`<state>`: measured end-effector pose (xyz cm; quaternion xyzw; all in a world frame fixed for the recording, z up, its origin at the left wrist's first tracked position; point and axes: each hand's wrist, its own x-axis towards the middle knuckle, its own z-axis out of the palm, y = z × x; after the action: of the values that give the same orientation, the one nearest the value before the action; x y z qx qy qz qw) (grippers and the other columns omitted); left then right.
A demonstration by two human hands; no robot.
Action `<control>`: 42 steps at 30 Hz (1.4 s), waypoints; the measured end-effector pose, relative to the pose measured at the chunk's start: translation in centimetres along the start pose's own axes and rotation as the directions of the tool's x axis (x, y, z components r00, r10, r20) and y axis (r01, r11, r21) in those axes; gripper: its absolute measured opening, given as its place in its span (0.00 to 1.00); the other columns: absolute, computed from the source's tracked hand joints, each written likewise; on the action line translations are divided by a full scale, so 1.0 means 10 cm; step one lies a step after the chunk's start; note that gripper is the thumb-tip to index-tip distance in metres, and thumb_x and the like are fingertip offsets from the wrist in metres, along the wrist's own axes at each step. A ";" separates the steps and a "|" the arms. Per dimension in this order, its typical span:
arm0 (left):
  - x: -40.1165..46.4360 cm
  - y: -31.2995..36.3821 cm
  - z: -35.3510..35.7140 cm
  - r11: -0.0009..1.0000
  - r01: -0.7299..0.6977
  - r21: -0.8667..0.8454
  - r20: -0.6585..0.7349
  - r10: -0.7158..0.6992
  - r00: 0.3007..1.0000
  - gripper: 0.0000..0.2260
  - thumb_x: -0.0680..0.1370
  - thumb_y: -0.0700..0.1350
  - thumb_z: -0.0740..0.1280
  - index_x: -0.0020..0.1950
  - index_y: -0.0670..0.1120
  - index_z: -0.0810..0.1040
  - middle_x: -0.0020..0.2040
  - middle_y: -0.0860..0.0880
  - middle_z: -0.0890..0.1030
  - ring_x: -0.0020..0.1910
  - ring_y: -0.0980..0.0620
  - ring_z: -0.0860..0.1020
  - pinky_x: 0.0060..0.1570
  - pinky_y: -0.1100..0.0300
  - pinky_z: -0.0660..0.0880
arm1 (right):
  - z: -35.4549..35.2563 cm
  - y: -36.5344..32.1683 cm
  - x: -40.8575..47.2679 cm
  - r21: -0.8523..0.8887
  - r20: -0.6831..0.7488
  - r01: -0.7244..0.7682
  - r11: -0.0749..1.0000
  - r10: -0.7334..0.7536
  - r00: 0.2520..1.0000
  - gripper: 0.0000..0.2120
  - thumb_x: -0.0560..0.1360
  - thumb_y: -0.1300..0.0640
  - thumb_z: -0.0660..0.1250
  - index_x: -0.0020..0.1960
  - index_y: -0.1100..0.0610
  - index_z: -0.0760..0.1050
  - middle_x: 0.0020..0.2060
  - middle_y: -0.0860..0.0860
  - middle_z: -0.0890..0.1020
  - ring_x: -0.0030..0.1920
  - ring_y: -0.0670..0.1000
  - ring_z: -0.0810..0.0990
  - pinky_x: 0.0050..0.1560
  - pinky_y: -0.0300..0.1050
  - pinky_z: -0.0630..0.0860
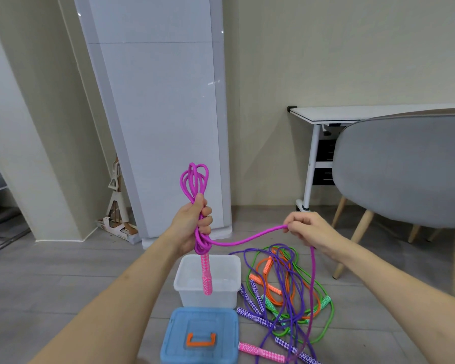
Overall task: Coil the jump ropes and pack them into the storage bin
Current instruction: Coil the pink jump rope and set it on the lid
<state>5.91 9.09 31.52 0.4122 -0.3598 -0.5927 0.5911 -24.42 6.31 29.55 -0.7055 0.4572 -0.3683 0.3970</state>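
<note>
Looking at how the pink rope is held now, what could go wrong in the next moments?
1. The pink rope trails from the right hand down through the loose ropes on the floor; pulling it may drag or tangle them.
2. The left hand grips several loops; a looser grip could let the coil spring apart.
3. The pink handle dangles over the open bin and might knock its rim.

Grey plank floor (63, 279) carries a clear bin (208, 298); blue lid (200, 334) just before it, tangled ropes (286, 290) right of it, chair (405, 174) beyond
</note>
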 end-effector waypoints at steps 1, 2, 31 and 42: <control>-0.01 -0.03 0.01 0.999 0.022 0.035 0.036 -0.023 0.999 0.12 0.84 0.54 0.59 0.47 0.47 0.68 0.34 0.52 0.68 0.26 0.57 0.61 0.22 0.66 0.63 | 0.01 -0.03 0.00 0.002 0.001 0.018 1.000 -0.018 1.000 0.12 0.79 0.65 0.64 0.41 0.58 0.82 0.27 0.48 0.70 0.28 0.47 0.62 0.27 0.39 0.57; -0.04 -0.05 0.03 0.997 0.039 0.068 0.076 -0.044 0.996 0.12 0.84 0.54 0.59 0.47 0.47 0.68 0.34 0.52 0.68 0.27 0.57 0.62 0.23 0.66 0.65 | 0.02 -0.06 0.01 0.006 -0.001 0.039 0.999 -0.039 0.999 0.10 0.80 0.65 0.64 0.42 0.59 0.82 0.27 0.48 0.69 0.28 0.47 0.62 0.27 0.39 0.57; -0.11 -0.42 0.39 0.943 0.092 0.321 0.373 -0.215 0.903 0.16 0.84 0.51 0.58 0.59 0.39 0.73 0.41 0.42 0.82 0.51 0.36 0.83 0.65 0.37 0.74 | 0.44 -0.26 0.11 -0.142 0.006 0.353 0.925 -0.356 0.934 0.06 0.81 0.55 0.68 0.49 0.49 0.83 0.38 0.51 0.82 0.36 0.45 0.72 0.41 0.45 0.71; -0.16 -0.32 0.49 0.899 0.069 0.432 0.353 -0.240 0.904 0.12 0.85 0.55 0.58 0.54 0.46 0.68 0.34 0.50 0.69 0.25 0.57 0.63 0.25 0.64 0.70 | 0.38 -0.17 0.15 -0.374 -0.062 0.322 0.870 -0.370 0.927 0.05 0.80 0.45 0.65 0.50 0.41 0.79 0.38 0.40 0.81 0.38 0.44 0.76 0.43 0.52 0.75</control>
<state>0.05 10.51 30.64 0.4255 -0.5537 -0.6211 0.3558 -19.98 6.24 29.71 -0.8104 0.4076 -0.3897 0.1588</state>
